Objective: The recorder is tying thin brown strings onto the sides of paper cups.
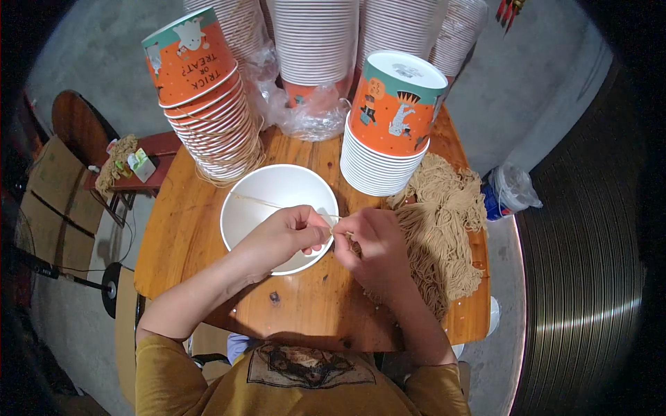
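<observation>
A white paper bucket [248, 182] stands on the wooden table in front of me, its open mouth facing up. Over its near right rim my left hand [277, 236] and my right hand [378, 249] meet, fingertips pinched close together. Both are closed on a thin tan cord [258, 202], whose loose end trails left across the bucket's mouth. Whether the cord passes through the bucket wall is hidden by my fingers. Beside my right hand lies a thick heap of tan cords [444, 243].
Orange and green patterned buckets form a cord-draped stack [208, 118] at back left and another stack [388, 139] at back right. Behind them rise tall stacks of white-rimmed buckets [316, 41] and crumpled clear plastic [305, 114]. A red bench [156, 149] stands left; a ribbed shutter [590, 263] is right.
</observation>
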Action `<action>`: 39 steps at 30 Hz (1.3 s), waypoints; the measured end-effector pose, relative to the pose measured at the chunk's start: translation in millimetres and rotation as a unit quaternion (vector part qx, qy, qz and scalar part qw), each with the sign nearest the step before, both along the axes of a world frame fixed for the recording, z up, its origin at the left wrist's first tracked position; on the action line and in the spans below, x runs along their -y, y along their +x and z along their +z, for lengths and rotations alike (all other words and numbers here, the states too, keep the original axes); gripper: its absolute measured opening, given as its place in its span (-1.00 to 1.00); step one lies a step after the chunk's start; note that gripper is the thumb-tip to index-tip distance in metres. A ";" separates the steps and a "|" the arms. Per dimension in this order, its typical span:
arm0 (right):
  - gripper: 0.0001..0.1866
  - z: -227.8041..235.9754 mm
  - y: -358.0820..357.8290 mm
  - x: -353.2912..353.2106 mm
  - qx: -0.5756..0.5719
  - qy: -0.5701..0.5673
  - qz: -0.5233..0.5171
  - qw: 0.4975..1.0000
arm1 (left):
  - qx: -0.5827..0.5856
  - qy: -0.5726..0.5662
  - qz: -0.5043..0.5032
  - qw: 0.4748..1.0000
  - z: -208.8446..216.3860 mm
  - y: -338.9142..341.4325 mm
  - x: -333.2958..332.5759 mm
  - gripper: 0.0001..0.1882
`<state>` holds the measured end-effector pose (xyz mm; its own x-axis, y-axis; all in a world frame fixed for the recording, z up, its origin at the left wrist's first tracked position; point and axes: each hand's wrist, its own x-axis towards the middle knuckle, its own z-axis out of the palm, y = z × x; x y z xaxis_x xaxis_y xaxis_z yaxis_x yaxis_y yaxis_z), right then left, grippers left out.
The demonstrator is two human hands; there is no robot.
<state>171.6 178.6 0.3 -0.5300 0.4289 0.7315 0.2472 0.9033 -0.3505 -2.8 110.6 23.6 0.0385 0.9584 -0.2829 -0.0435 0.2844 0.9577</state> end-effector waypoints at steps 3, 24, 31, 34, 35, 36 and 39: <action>-0.76 1.4 0.4 0.5 0.013 0.017 -0.015 1.000 | -0.012 0.005 -0.011 1.000 1.8 2.1 1.3 -0.87; -0.82 -2.6 0.3 4.7 -0.068 -0.252 0.051 0.964 | -0.290 0.207 -0.001 0.934 8.1 16.7 9.8 -0.87; -0.84 -13.1 1.4 -1.1 -0.104 -0.354 0.092 0.925 | -0.233 0.143 -0.004 0.962 8.9 13.5 7.0 -0.87; -0.86 -11.1 0.6 0.5 -0.106 -0.361 0.093 0.922 | -0.219 0.132 -0.015 0.967 7.3 10.9 6.9 -0.87; -0.86 -9.6 0.7 1.3 -0.104 -0.353 0.092 0.925 | -0.217 0.127 -0.025 0.967 7.0 10.7 6.8 -0.87; -0.87 -8.9 0.7 1.7 -0.103 -0.345 0.091 0.929 | -0.217 0.127 -0.025 0.967 7.3 11.3 6.9 -0.87; -0.88 -9.7 0.3 1.7 -0.103 -0.353 0.089 0.926 | -0.215 0.131 -0.020 0.968 8.6 13.8 7.6 -0.87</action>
